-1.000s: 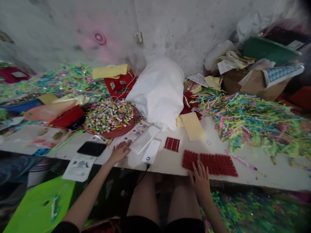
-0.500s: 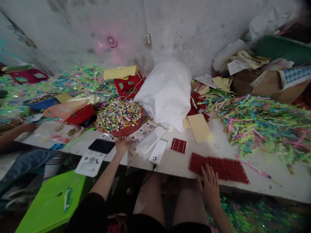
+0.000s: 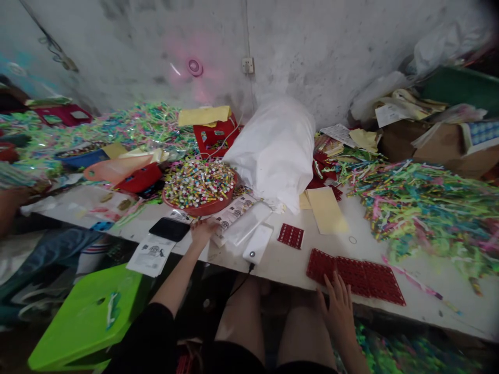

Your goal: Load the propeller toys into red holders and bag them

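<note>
My left hand (image 3: 203, 232) is at the near end of a strip of printed packets (image 3: 236, 210), beside a black phone (image 3: 169, 229); its fingertips are too small and dim to tell what they grip. Just behind it stands a red basin (image 3: 202, 208) heaped with small colourful pieces. My right hand (image 3: 338, 298) has its fingers spread at the table's front edge, touching or just over the dark red perforated panels (image 3: 356, 275). A smaller red panel (image 3: 291, 236) lies apart. Between the hands is a white device (image 3: 258, 243) with a black cable, next to a clear plastic sleeve (image 3: 246, 224).
A big white sack (image 3: 275, 150) fills the middle back. Colourful ribbon-like items (image 3: 432, 208) are heaped at right. A yellow card (image 3: 326, 210) lies before the sack. A green stool (image 3: 89, 317) stands low left, near another person's arm (image 3: 11, 205). A pink fan (image 3: 194, 66) spins at the back.
The whole view has shifted, so things appear a little further right. My left hand has moved slightly toward the packet strip and looks more curled; my right hand stays at the red panels.
</note>
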The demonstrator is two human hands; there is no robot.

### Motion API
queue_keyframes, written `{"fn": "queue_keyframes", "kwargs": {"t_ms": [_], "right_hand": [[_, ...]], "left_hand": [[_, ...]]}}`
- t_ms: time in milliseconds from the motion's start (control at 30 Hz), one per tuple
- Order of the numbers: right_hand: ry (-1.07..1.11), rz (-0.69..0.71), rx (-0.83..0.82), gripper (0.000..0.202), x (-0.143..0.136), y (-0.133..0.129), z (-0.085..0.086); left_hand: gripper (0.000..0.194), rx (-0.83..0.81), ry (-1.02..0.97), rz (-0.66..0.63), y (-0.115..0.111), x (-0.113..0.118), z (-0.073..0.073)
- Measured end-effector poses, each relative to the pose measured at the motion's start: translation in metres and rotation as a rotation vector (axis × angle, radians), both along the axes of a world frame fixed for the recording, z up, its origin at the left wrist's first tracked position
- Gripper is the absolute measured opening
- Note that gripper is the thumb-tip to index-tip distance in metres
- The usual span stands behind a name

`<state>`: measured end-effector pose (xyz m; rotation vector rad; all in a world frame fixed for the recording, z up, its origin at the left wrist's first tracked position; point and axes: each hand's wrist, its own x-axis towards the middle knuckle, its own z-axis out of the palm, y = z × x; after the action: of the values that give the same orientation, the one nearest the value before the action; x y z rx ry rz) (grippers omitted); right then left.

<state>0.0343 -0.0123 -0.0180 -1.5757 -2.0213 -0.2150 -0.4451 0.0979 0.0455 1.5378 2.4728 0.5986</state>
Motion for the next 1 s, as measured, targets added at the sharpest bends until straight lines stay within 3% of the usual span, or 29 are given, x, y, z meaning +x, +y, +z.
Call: {"fn": "queue_keyframes", "kwargs": {"t_ms": [100, 300, 567, 800, 1000], "right_hand": [[-0.005, -0.001, 0.005, 0.056, 0.000, -0.001, -0.002], [0.009, 0.011, -0.014, 0.056, -0.002, 0.000, -0.004], [0.046, 0.027, -0.022, 0.055, -0.006, -0.002, -0.006], [0.046, 0.045, 0.017, 0.053, -0.005, -0.002, -0.009], [0.066, 0.050, 0.000, 0.053, -0.007, -0.001, -0.010]], "left_hand": [[0.040, 0.066, 0.011, 0.097, -0.002, -0.004, 0.003], [0.019, 0.140, -0.124, 0.116, 0.000, -0.014, 0.014], [0.028, 0.302, -0.486, 0.162, 0.004, -0.019, 0.018], [0.036, 0.414, -0.592, 0.047, -0.002, -0.016, 0.027], [0.033, 0.351, -0.563, -0.064, -0.002, -0.011, 0.040]]}}
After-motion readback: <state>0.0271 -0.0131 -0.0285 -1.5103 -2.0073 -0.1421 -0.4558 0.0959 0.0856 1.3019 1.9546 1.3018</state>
